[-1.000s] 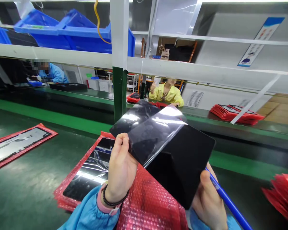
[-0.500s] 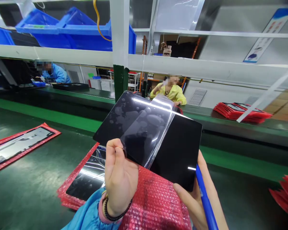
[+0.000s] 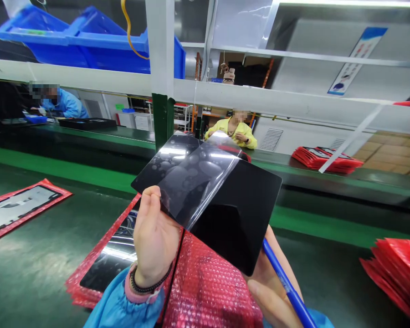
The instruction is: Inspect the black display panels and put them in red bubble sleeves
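A glossy black screen panel [image 3: 241, 214] is held up tilted before me. Clear film [image 3: 205, 177] with bubble-like marks covers its left part; a creased film edge slants across it, leaving the right part bare. My left hand [image 3: 157, 246], fingers pressed together, grips the film at the panel's lower left edge; the exact pinch is partly hidden. My right hand [image 3: 271, 275] supports the panel's lower right corner and also holds a blue pen [image 3: 282, 272]. Red bubble wrap [image 3: 212, 282] lies beneath. Left of it, another dark panel [image 3: 105, 269] rests on red wrap.
A panel in red wrap [image 3: 23, 205] lies far left on the green bench. Red bubble-wrap sleeves [image 3: 399, 269] are stacked at right, with another red stack [image 3: 324, 159] behind. Blue bins [image 3: 105, 50] stand on the shelf. Two people sit at the back.
My view has turned slightly right, so the surroundings shift left. The panel and both hands sit a little further left in view, and the light reflections on the panel have changed.
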{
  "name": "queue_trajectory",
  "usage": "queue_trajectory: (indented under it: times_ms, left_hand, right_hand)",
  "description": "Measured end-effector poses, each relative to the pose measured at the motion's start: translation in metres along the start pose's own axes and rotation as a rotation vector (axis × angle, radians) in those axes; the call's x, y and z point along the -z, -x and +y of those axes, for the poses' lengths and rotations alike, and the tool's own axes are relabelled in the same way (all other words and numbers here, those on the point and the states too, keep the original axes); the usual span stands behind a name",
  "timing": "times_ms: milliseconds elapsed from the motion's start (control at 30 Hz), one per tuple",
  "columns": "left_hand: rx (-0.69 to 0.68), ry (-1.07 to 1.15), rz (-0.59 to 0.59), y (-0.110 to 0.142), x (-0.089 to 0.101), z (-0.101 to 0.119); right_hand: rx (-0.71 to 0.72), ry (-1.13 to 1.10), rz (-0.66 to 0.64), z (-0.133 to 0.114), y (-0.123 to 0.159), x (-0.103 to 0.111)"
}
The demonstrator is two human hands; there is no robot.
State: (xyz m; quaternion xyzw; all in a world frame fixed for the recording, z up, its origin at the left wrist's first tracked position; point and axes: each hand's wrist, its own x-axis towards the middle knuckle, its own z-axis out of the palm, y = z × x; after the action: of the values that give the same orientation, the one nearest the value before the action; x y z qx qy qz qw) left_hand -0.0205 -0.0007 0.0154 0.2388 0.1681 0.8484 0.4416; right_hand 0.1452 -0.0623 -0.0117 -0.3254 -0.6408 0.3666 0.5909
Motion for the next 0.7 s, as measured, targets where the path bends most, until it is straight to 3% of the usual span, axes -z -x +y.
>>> queue_trajectory:
  times_ms: [100, 367, 533, 700]
  left_hand:
    - [-0.005, -0.029, 0.025, -0.003, -0.001, 0.001]
    - [0.029, -0.081, 0.072, -0.008, -0.003, 0.002]
    - [-0.146, -0.196, 0.158, -0.016, 0.000, -0.002]
    - [-0.280, -0.348, 0.142, -0.033, 0.021, -0.011]
  right_hand:
    - [-0.051, -0.283, 0.001, -0.003, 0.000, -0.007]
    - [-0.190, -0.392, 0.051, -0.007, -0.004, -0.004]
    - [-0.284, -0.449, 0.077, -0.007, -0.006, 0.001]
    - [-0.274, -0.321, 0.186, -0.010, -0.005, 0.007]
